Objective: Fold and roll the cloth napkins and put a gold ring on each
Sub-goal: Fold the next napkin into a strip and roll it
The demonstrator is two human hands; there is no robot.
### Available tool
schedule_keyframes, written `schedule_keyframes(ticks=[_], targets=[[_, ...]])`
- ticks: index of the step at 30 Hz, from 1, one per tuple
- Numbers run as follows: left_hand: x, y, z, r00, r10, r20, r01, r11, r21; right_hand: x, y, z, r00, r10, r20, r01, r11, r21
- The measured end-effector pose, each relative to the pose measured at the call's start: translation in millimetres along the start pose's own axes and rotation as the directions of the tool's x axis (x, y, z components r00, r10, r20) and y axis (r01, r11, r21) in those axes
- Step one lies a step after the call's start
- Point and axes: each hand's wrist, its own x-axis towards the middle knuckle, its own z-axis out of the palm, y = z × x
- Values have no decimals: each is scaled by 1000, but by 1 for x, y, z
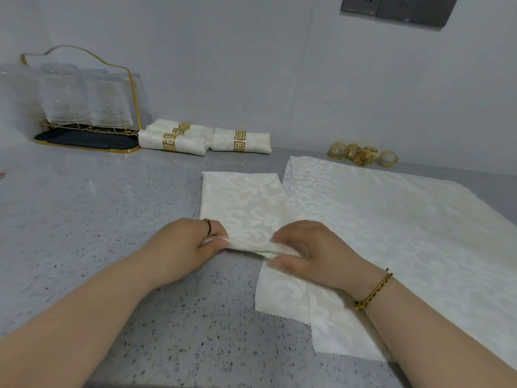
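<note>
A cream damask napkin, folded into a long strip, lies on the grey speckled counter. My left hand and my right hand pinch its near end, which is turned over into a small roll between them. To the right lies a stack of flat unfolded napkins. Several rolled napkins with gold rings sit by the back wall. Loose gold rings are clustered at the back right.
A gold wire rack with upturned clear glasses stands on a dark tray at the back left. A grey socket panel is on the wall above. Bare counter stretches along the left and the front.
</note>
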Motion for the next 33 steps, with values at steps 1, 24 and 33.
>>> schedule_keyframes(ticks=[1,24,33], targets=[[1,-3,-1,1000,-18,-7,18,998,-58,0,-2,0,999,2,33,-3,1000,19],[-5,-9,-20,987,-157,29,160,970,-182,-1,15,-7,883,465,-61,-369,770,521],[5,-24,-13,933,-356,-44,324,889,-325,7,13,4,836,544,-70,-451,755,476]])
